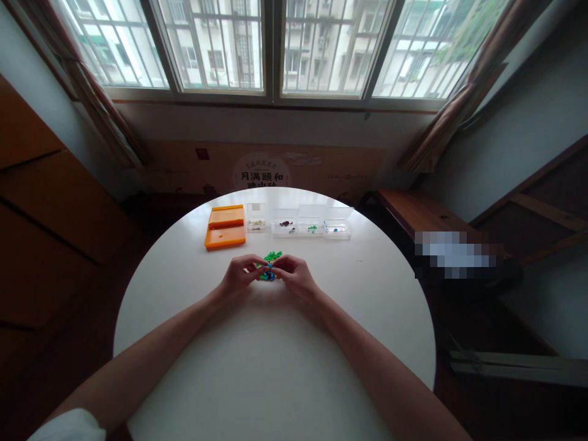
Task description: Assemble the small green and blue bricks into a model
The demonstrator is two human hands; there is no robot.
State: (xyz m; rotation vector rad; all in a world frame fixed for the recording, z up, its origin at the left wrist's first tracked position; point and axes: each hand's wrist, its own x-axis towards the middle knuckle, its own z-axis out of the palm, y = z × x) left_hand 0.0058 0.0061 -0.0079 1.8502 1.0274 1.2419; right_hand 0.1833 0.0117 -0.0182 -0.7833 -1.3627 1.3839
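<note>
Over the middle of the table, my left hand [239, 273] and my right hand [296, 275] meet with their fingertips pinched together. Between them is a small blue piece [270, 266], too small to make out its kind; both hands appear closed on it. Just beyond the fingertips lie small bright green pieces [273, 255], which look like toy building parts. Under and between the hands are more blue, dark and green pieces [267, 276], partly hidden by the fingers. Whether these are joined together, I cannot tell.
The round white table [271, 361] carries an open orange case [225, 237] at the back left. Right of it stand several clear plastic boxes with raised lids, including one with white bits [256, 228], one with dark bits [283, 230] and one with green bits [311, 231].
</note>
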